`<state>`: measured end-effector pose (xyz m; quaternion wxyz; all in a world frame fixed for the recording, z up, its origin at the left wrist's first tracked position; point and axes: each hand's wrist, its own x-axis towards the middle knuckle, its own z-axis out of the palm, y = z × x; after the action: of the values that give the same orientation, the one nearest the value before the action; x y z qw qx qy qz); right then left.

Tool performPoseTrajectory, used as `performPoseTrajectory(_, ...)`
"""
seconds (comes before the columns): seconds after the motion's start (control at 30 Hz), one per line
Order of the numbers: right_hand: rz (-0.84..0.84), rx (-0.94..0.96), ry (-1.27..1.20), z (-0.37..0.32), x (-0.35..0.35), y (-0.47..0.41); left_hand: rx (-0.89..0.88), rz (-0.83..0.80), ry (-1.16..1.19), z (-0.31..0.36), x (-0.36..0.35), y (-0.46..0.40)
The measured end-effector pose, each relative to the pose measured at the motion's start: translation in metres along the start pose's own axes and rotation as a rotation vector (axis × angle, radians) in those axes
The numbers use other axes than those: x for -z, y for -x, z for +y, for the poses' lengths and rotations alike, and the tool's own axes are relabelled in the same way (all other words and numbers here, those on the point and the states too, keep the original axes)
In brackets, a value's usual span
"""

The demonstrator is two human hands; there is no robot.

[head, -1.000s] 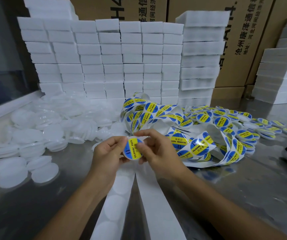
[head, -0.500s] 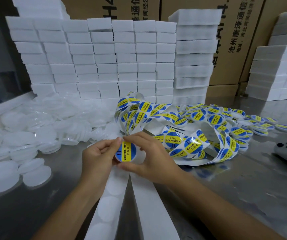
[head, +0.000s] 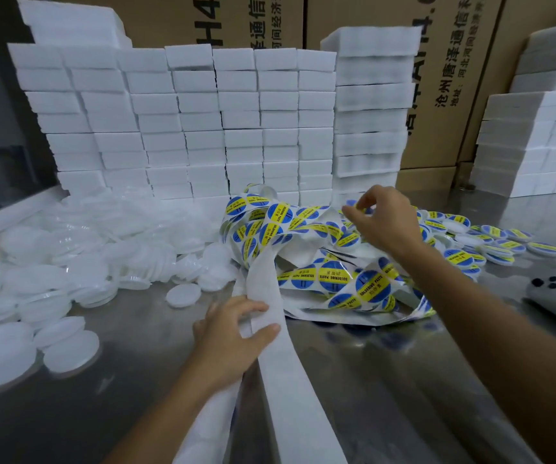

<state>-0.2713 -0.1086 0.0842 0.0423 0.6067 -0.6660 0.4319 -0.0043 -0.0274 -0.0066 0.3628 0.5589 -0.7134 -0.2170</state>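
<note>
Step judged in hand: setting a finished piece among the labelled lids (head: 491, 242) while the other hand readies the next sticker. The left hand (head: 233, 333) grips the backing strip (head: 290, 373), its fingers (head: 263, 329) curled round the white paper, thumb across the top and the others underneath. The strip runs away from those fingers to the tangle of blue-and-yellow labels (head: 333, 279) just beyond them. The right hand (head: 387, 222) hovers above the far edge of that tangle, its fingers (head: 370, 195) loosely curled, thumb and forefinger tips close together. Whether they pinch anything cannot be told. The labelled lids lie just to the right of and beyond these fingers. The plain lids (head: 69, 272) lie well to the left of the left fingers, one stray close beside them, all on the tabletop (head: 370, 380). Recommendation: hold the strip taut and flat so the next label peels clean, draw it toward the body without twisting the tangle, and set finished pieces down clear of loose strip so nothing sticks
</note>
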Motion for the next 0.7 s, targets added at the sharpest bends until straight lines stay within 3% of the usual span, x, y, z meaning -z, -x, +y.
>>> performPoseTrajectory(0.17, -0.185, -0.089, 0.39, 0.038, -0.009, -0.031, -0.011, 0.062, 0.043, 0.001, -0.001, -0.001)
performPoseTrajectory(0.37, -0.298, -0.186, 0.428, 0.065, -0.021, -0.038, -0.116, 0.201, 0.108, 0.0, 0.0, -0.003)
performPoseTrajectory(0.43, -0.257, -0.174, 0.419, 0.058, -0.021, -0.036, -0.139, 0.212, 0.104, -0.002, 0.0, -0.004)
performPoseTrajectory(0.53, -0.02, 0.015, 0.313, 0.031, -0.017, -0.021, -0.166, 0.231, 0.096, -0.001, 0.0, -0.005)
performPoseTrajectory(0.6, 0.083, 0.108, 0.109, 0.007, -0.017, 0.001, -0.179, 0.237, 0.086, 0.0, 0.0, -0.005)
performPoseTrajectory(0.7, 0.023, 0.124, -0.18, -0.032, -0.017, 0.042, -0.187, 0.229, 0.061, 0.002, 0.001, -0.003)
